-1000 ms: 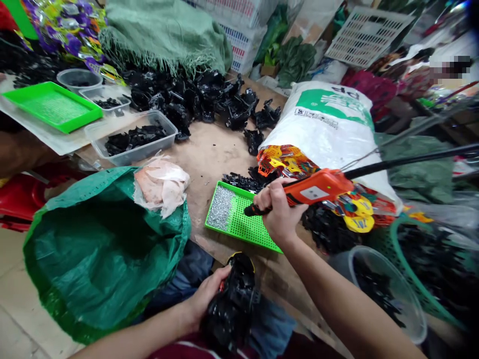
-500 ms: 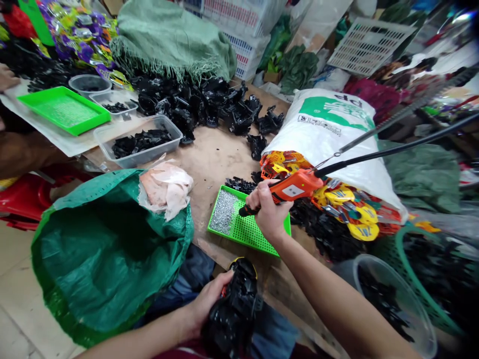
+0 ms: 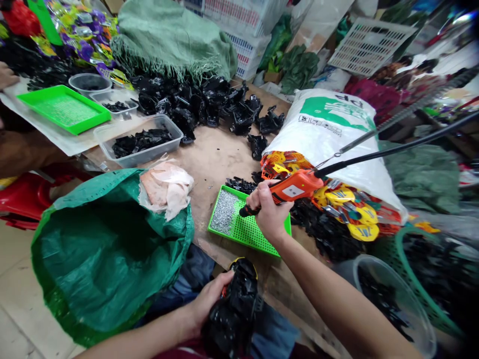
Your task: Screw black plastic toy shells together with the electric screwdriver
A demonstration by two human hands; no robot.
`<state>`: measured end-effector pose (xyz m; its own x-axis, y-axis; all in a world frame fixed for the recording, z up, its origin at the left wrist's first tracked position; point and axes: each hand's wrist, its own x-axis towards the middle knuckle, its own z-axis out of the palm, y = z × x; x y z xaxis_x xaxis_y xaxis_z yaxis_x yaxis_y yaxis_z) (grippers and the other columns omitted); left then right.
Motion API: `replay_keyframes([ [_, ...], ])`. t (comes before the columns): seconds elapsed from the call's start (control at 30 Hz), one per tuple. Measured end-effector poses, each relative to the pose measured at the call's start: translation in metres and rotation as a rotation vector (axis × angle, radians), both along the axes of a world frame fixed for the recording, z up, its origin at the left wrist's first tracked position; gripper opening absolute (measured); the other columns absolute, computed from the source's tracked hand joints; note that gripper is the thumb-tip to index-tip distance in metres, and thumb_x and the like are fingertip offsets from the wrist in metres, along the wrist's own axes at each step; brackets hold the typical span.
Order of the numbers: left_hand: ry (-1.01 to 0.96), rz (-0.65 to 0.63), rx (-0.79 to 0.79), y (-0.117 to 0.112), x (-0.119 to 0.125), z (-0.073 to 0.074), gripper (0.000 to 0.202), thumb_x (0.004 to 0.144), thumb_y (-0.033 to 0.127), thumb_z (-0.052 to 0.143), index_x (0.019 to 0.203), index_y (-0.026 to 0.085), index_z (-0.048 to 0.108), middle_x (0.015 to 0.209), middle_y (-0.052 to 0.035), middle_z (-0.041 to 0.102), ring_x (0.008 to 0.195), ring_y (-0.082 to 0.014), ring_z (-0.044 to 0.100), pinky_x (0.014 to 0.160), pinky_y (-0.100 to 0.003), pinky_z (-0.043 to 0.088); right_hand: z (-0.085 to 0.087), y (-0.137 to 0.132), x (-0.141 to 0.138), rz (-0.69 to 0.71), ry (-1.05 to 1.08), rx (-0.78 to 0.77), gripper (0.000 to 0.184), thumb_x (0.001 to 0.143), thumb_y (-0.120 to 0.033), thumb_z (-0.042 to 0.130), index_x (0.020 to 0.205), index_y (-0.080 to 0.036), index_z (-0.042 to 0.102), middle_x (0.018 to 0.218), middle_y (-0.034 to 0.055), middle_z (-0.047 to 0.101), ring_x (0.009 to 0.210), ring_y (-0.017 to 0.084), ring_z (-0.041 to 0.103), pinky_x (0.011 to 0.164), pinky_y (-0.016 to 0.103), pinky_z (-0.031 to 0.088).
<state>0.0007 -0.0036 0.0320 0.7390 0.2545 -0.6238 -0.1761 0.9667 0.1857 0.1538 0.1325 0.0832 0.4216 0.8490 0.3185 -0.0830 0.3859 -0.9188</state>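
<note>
My right hand (image 3: 270, 212) is closed around an orange electric screwdriver (image 3: 299, 185), which hangs from a spring and a black cable. Its dark tip points left over a green perforated tray (image 3: 258, 239). Small silvery screws (image 3: 225, 212) are heaped at the tray's left end. Low in front of me, my left hand (image 3: 210, 299) grips a glossy black plastic part (image 3: 237, 311) above my lap. A yellow rim shows at the part's upper end, and a bit of red-orange beside my fingers. My left fingertips are partly hidden by the part.
An open green sack (image 3: 112, 259) stands at left. A white sack (image 3: 329, 124) spills yellow and orange pieces at right. Black parts (image 3: 209, 102) are piled behind, near a clear box (image 3: 140, 142). At far left, another person's hand (image 3: 7, 76) shows.
</note>
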Motion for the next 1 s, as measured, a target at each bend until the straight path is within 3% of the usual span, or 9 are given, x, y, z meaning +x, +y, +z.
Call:
replay_keyframes([
  [0.23, 0.027, -0.033, -0.016, -0.001, 0.0, -0.004, 0.05, 0.081, 0.061, 0.051, 0.088, 0.014, 0.067, 0.064, -0.0059, 0.07, 0.055, -0.02, 0.064, 0.065, -0.031, 0.05, 0.023, -0.011, 0.005, 0.016, 0.001, 0.065, 0.024, 0.084, -0.034, 0.069, 0.079, -0.023, 0.048, 0.046, -0.012, 0.041, 0.036, 0.008, 0.037, 0.041, 0.023, 0.036],
  [0.47, -0.002, -0.064, -0.047, 0.001, -0.001, 0.002, 0.05, 0.082, 0.06, 0.051, 0.089, 0.013, 0.067, 0.069, -0.0066, 0.071, 0.06, -0.0192, 0.064, 0.069, -0.031, 0.049, 0.052, -0.063, 0.005, 0.115, 0.058, -0.001, 0.022, 0.089, -0.026, 0.064, 0.074, -0.022, 0.048, 0.046, -0.0108, 0.039, 0.037, 0.007, 0.035, 0.043, 0.025, 0.036],
  [0.67, 0.015, 0.019, -0.016, 0.002, -0.001, -0.003, 0.04, 0.08, 0.053, 0.06, 0.087, 0.015, 0.067, 0.068, -0.0014, 0.069, 0.061, -0.0149, 0.061, 0.067, -0.025, 0.046, 0.038, -0.101, -0.001, 0.217, 0.055, -0.051, 0.014, 0.091, -0.023, 0.061, 0.079, -0.022, 0.055, 0.048, -0.0091, 0.044, 0.039, 0.009, 0.039, 0.045, 0.026, 0.039],
  [1.0, 0.042, 0.043, 0.035, 0.003, -0.002, 0.0, 0.036, 0.078, 0.052, 0.064, 0.08, 0.016, 0.065, 0.064, 0.0022, 0.063, 0.06, -0.012, 0.054, 0.068, -0.024, 0.042, 0.028, -0.105, -0.008, 0.237, 0.079, -0.108, 0.015, 0.091, -0.025, 0.06, 0.078, -0.023, 0.053, 0.049, -0.0095, 0.043, 0.039, 0.008, 0.04, 0.044, 0.025, 0.04],
])
